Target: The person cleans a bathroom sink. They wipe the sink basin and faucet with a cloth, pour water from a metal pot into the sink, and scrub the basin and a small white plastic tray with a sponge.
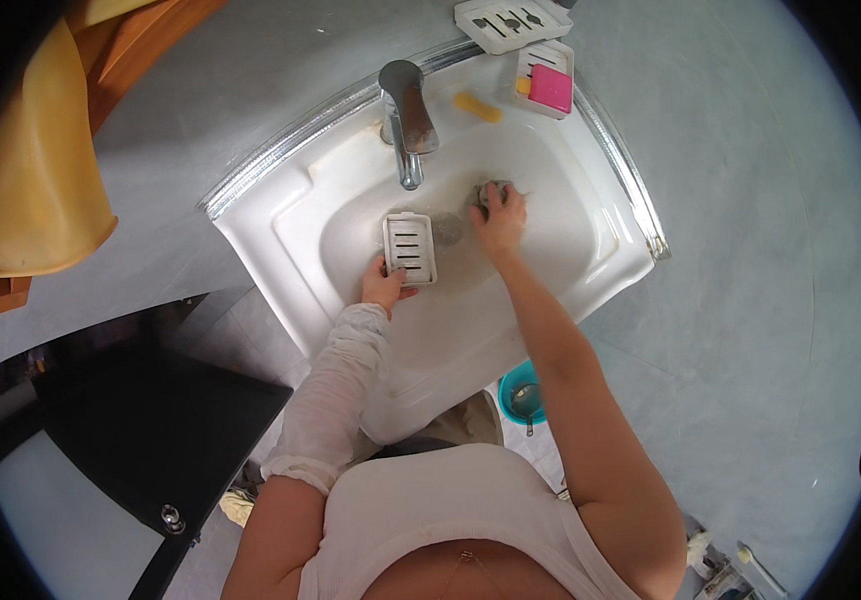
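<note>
My left hand [384, 287] grips the near end of a white slotted soap dish [409, 244]. It holds the dish over the white ceramic washbasin [550, 255], left of the drain [446, 229]. A plastic-looking white sleeve cover wraps the left forearm. To the right of the drain, my right hand [502, 225] has its fingers closed around a wet greyish scrubber or cloth [492, 193] against the basin wall. Most of that bundle is hidden under the fingers, so its exact kind is unclear. Dirty-looking water pools around the drain.
A chrome tap [406, 112] rises behind the basin. On its rim lie a yellow soap piece [478, 107] and a soap dish [528, 101] carrying a pink block [551, 88]. Another white slotted dish [513, 28] sits beyond. Below stands a teal bucket [507, 405]; a black-framed door [153, 405] is at left.
</note>
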### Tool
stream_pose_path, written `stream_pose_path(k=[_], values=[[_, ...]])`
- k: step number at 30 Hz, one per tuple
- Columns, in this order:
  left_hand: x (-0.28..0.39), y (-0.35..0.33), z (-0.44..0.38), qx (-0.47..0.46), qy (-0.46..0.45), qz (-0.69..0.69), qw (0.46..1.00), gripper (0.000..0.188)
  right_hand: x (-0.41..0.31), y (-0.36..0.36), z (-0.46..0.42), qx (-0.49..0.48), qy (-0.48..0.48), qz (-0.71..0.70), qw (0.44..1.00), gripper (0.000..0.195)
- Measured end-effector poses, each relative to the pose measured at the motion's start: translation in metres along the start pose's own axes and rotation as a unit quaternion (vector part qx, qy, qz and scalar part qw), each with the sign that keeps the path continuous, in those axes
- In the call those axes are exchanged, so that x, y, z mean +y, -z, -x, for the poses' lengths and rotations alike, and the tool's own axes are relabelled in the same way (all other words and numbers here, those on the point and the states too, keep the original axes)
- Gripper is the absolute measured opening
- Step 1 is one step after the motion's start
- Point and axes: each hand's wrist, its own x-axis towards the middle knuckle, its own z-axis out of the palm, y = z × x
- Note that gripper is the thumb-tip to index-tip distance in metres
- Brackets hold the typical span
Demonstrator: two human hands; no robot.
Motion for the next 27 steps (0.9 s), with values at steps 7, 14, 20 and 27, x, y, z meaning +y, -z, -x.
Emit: stream_pose_path(k=[7, 14, 20, 27], values=[[0.003, -0.006, -0.001, 0.008, -0.019, -0.018, 1.0, 0.044, -0.076, -0.005, 0.042, -0.232, -0.093, -0.435, 0.865, 0.046], [-0.004, -0.004, -0.006, -0.038, -0.03, 0.094, 0.994, 0.047, -0.082, -0.008, 0.051, -0.213, 0.175, -0.214, 0.937, 0.05], [-0.019, 0.002, -0.02, 0.011, -0.108, 0.028, 0.994, 0.046, -0.06, 0.011, 0.042, -0.269, 0.263, -0.158, 0.913, 0.05], [-0.022, -0.002, -0.013, 0.045, -0.077, 0.084, 0.992, 0.043, -0.07, 0.016, 0.05, -0.42, 0.187, -0.292, 0.839, 0.041]])
